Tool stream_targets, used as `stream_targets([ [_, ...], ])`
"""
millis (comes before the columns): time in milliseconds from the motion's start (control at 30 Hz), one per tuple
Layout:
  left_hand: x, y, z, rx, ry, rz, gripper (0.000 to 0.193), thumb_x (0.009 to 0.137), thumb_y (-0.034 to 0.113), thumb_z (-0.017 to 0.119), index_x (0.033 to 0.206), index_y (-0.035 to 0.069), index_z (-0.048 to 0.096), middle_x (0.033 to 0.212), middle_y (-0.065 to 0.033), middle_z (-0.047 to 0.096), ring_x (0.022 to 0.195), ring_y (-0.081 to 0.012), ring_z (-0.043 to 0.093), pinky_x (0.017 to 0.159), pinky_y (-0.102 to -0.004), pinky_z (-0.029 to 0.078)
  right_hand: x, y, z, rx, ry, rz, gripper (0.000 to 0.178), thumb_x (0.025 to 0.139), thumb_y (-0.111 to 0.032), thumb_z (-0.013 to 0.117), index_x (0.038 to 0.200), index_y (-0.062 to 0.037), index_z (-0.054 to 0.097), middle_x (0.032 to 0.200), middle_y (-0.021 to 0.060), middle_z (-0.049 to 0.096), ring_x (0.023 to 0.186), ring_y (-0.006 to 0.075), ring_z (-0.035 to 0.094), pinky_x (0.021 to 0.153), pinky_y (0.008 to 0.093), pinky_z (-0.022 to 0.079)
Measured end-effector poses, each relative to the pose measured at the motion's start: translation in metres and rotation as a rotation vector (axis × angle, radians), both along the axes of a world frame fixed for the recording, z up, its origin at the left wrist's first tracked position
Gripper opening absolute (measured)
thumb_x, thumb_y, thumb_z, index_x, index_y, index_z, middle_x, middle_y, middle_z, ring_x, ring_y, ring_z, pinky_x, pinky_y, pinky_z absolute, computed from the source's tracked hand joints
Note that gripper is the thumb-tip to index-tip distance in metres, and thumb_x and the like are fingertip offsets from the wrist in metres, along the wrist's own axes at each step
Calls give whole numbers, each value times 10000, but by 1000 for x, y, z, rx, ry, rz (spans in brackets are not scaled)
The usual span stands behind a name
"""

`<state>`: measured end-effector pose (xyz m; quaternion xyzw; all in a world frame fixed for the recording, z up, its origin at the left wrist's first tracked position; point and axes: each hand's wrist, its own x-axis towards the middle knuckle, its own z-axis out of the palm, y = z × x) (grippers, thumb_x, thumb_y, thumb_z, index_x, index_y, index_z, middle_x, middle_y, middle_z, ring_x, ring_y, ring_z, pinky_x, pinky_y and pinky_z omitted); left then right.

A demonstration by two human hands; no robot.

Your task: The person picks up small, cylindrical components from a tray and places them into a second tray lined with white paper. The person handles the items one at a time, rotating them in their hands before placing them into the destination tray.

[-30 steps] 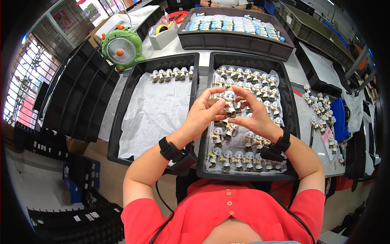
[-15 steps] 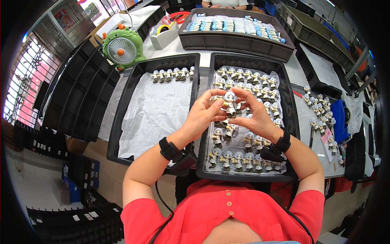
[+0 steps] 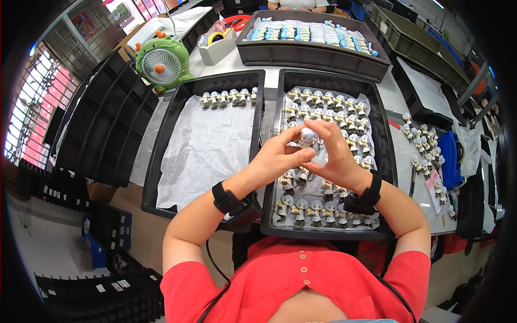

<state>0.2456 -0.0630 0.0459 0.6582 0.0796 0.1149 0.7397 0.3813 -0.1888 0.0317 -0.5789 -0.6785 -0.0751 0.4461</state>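
A small figurine (image 3: 308,137) with pale silver-blue hair is held between both hands, above the right-hand black tray (image 3: 389,177). My left hand (image 3: 281,156) pinches it from the left with thumb and fingers. From the right, my right hand (image 3: 337,156) curls its fingers over the top, its thumb below. The figurine's head faces up toward me, and its lower part is hidden by the fingers. Rows of like figurines (image 3: 315,211) lie on white paper in that tray. The left-hand black tray (image 3: 161,161) has white paper and one short row of figurines (image 3: 229,99) at its far end.
A grey crate (image 3: 318,58) of blue-and-white pieces stands behind the trays. Green fan (image 3: 161,63) and a tape dispenser (image 3: 219,49) sit at the back left. Loose figurines (image 3: 425,142) and a blue bin (image 3: 450,160) lie to the right. Another person's hands (image 3: 293,8) show at the far edge.
The figurine has been turned and tipped between my fingers, so the top of its head now shows instead of its front. My hands have closed in around it.
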Motion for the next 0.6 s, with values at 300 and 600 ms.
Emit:
stream_targets([
  [300,2,5,6,-357,39,-193,473,859,48,526,1310,47,384,1090,-64,567,1001,-195,605,773,-276,524,-14,-1,0,27,92,66,941,590,-57,837,1383,-112,332,1256,111,472,1086,274,500,840,324,549],
  [600,3,11,5,-499,-80,-292,663,805,-3,452,1427,84,242,1220,-121,497,1077,-278,579,822,-357,521,-10,-2,-2,-65,263,128,969,582,-54,849,1390,-116,319,1265,126,418,1105,247,533,922,350,496],
])
